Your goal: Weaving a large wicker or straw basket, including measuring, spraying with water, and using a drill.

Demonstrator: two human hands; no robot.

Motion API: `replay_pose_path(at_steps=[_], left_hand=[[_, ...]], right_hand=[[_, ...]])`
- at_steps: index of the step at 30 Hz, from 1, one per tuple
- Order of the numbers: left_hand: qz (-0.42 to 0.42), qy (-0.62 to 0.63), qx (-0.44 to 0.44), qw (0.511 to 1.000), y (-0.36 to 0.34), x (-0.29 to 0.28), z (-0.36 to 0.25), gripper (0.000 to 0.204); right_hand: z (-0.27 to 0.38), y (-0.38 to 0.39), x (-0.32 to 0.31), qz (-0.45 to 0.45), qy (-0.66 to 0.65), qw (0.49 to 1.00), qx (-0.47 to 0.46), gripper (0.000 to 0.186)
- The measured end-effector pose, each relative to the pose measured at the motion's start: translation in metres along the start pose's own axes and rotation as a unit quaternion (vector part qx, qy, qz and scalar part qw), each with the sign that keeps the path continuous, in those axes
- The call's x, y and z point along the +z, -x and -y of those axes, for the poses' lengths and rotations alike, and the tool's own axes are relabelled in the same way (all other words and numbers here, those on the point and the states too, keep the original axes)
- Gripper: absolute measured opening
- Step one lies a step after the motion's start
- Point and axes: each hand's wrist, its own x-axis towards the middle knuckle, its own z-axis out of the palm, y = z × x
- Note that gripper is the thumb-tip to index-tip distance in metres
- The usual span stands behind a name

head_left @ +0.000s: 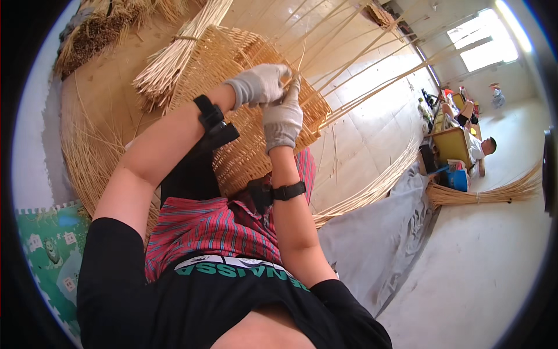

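A partly woven wicker basket [244, 157] rests against my lap, with long loose stakes fanning from its far right side. My left hand [260, 85], in a pale knit glove, is closed at the basket's upper edge, its fingertips pinched on a wicker strand. Right beside it, my right hand [283, 122], gloved the same way, is closed with its thumb and fingers pointing up along the strand. A thin wicker strand [304, 46] rises from between the two hands. The fingertips partly cover the spot where it meets the weave.
A tied bundle of wicker rods [189, 43] lies beyond the basket, left of it. Loose strands [96, 151] spread at the left. More rods [372, 189] lie at the right by a grey sheet [378, 232]. Another bundle [482, 195] and a seated person [479, 148] are farther right.
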Motion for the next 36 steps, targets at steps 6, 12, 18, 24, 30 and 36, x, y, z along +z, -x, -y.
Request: replay_pose_path(at_steps=[6, 12, 18, 24, 30, 36], left_hand=[[-0.027, 0.276, 0.040, 0.960, -0.009, 0.024, 0.022, 0.018], [-0.047, 0.324, 0.023, 0.945, 0.001, 0.029, 0.028, 0.019], [-0.044, 0.224, 0.044, 0.972, 0.007, 0.030, 0.020, 0.018], [-0.276, -0.128, 0.287, 0.908, 0.042, 0.080, 0.013, 0.038], [-0.157, -0.134, 0.179, 0.962, 0.058, 0.099, -0.012, 0.049], [-0.208, -0.161, 0.238, 0.935, 0.054, 0.126, -0.048, 0.045]], right_hand=[[0.023, -0.002, -0.031, 0.059, 0.125, 0.990, 0.020, 0.092], [0.044, -0.029, -0.061, -0.017, 0.007, 0.999, -0.034, 0.082], [-0.039, 0.053, -0.065, -0.054, -0.456, 0.887, 0.047, 0.022], [-0.089, 0.060, -0.105, -0.068, -0.437, 0.893, 0.080, 0.009], [-0.085, 0.010, -0.111, -0.103, -0.315, 0.925, 0.185, 0.014], [-0.104, 0.070, -0.103, -0.139, -0.391, 0.908, 0.053, 0.010]])
